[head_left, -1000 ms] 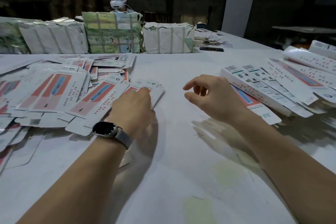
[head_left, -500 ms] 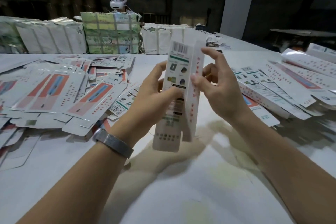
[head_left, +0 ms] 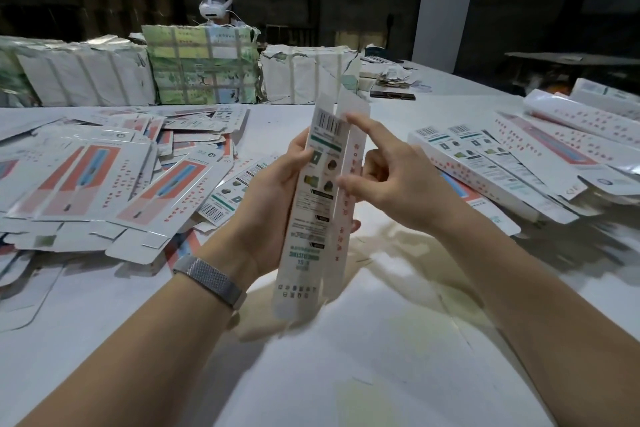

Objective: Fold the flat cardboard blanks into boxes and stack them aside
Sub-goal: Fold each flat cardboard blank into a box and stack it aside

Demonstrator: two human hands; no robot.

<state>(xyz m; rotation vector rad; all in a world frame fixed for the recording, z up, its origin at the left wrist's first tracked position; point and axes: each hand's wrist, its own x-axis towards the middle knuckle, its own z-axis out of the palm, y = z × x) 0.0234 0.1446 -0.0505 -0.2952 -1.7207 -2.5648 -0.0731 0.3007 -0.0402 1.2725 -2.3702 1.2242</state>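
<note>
Left hand: the left hand [head_left: 273, 198] is gripping a long narrow cardboard blank [head_left: 320, 204] from its left side, fingers wrapping behind it, a mesh watch band [head_left: 211, 279] sitting on the wrist.
Right hand: the right hand [head_left: 391, 180] is pinching the blank's right panel, index finger reaching over near the barcode, thumb pressing the front.
Blank: it is standing nearly upright above the white table [head_left: 346, 374], partly opening into a sleeve.
Left pile: flat blanks [head_left: 104, 180] are lying scattered.
Right pile: folded boxes [head_left: 502, 166] are lying stacked.
Far side: wrapped bundles [head_left: 201, 66] are lining the table's far edge.
</note>
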